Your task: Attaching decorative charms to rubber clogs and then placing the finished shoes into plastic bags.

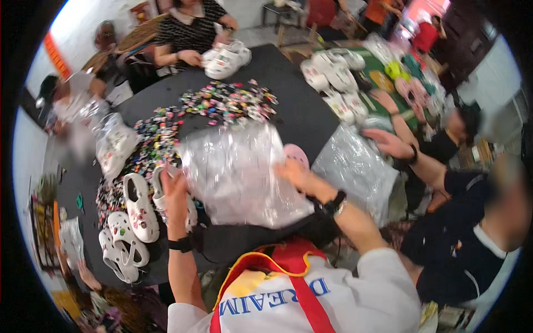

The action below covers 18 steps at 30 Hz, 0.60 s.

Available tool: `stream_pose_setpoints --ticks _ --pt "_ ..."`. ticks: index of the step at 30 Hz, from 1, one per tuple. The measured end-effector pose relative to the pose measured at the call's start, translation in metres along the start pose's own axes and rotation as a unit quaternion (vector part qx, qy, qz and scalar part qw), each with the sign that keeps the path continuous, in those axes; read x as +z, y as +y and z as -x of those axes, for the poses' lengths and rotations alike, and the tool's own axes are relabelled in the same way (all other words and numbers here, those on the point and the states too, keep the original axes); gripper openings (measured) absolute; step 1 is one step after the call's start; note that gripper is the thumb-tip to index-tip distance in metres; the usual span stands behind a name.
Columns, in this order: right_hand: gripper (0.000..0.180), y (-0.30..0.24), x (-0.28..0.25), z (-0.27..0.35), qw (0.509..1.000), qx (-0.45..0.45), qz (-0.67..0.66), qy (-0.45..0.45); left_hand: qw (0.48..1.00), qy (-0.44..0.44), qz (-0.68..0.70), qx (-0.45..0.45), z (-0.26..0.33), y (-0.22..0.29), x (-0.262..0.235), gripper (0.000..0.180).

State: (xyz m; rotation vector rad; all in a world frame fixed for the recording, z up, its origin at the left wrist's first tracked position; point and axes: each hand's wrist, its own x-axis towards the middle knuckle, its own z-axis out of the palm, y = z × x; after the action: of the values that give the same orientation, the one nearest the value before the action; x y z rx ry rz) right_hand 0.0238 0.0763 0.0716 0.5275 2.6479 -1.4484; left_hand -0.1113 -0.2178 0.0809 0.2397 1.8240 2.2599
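black table (298,89), blue-lettered shirt (355,299), right hand (300,178) pinching clear bag (233,175), left hand (176,194), fingers unclear

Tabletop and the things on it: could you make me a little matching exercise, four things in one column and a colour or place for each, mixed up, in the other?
Things:
1. Large front bag
2. Small charms
3. Shoes at lower left
4. Tabletop

Descriptions:
A. Black
B. See-through, between the left hand and right hand
C. White, side by side
D. Many-coloured, heaped

Pairs: 1-B, 2-D, 3-C, 4-A
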Motion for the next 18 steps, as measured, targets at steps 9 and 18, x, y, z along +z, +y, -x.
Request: stream_pose_setpoints --ticks 9,18 --pt "0.024 0.088 -0.101 0.034 0.824 0.104 -0.512 0.221 0.997 -0.071 0.017 -0.028 0.000 -0.013 0.051 0.050" --pt "0.042 0.142 -0.107 0.086 0.580 0.011 -0.728 0.366 0.992 -0.069 -0.028 -0.101 0.014 -0.057 0.045 0.033"
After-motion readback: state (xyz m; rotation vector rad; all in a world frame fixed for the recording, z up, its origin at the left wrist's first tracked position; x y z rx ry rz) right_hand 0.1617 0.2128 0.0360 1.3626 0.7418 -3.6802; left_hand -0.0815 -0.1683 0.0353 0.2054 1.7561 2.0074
